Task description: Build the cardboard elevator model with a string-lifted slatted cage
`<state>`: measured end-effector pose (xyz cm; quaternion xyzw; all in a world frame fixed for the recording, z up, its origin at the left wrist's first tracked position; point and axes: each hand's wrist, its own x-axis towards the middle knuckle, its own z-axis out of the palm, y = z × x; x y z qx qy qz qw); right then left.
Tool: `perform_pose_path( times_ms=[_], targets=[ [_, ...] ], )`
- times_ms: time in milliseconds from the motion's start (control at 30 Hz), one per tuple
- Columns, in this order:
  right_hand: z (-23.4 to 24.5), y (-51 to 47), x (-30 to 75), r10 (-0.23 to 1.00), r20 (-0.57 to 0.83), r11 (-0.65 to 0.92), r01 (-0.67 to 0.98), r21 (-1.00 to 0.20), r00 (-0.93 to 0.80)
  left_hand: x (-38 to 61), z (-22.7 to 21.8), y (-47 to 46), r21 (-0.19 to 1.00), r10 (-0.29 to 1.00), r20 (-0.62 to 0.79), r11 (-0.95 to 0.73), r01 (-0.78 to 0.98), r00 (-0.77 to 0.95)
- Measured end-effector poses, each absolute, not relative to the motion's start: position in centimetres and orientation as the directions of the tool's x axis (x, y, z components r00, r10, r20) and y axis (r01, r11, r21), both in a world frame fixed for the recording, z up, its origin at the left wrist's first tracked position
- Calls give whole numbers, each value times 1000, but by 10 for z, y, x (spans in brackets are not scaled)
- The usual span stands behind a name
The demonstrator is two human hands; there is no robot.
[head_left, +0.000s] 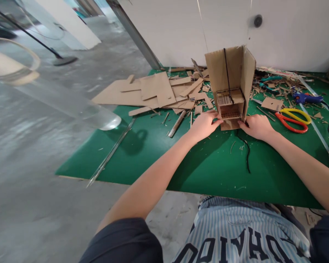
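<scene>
An upright cardboard model (pixel 214 71) stands on the green tabletop, with tall back and side walls and a small box (pixel 231 109) low inside it. A black cord (pixel 227 71) runs from the top of the back wall down to the small box; a loose length (pixel 248 157) lies in front. My left hand (pixel 204 126) is closed on the model's lower left edge, thumb toward the front. At the lower right corner, my right hand (pixel 257 126) has its fingers pressed against the cardboard. Parts of the fingers of both hands are hidden.
Cardboard sheets (pixel 156 87) and scraps spread across the back left. Scissors (pixel 293 120) with red and yellow handles and a blue glue gun (pixel 307 98) lie right. Clear sticks (pixel 112 149) reach the front left edge. A blurred transparent container (pixel 71 104) looms at left.
</scene>
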<state>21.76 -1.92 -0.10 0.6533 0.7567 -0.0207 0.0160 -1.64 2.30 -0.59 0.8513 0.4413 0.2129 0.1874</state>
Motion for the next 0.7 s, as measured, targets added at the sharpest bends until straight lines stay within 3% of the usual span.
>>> perform_pose_path(
  times_ms=[367,700],
  targets=[
    [-4,-19,219,993,5,114,992,-51,-114,-19,-9,26,581,819,214,-545,604,533],
    [-5,-20,223,994,76,94,973,-211,-80,-18,-9,29,651,830,212,-514,559,516]
  ],
)
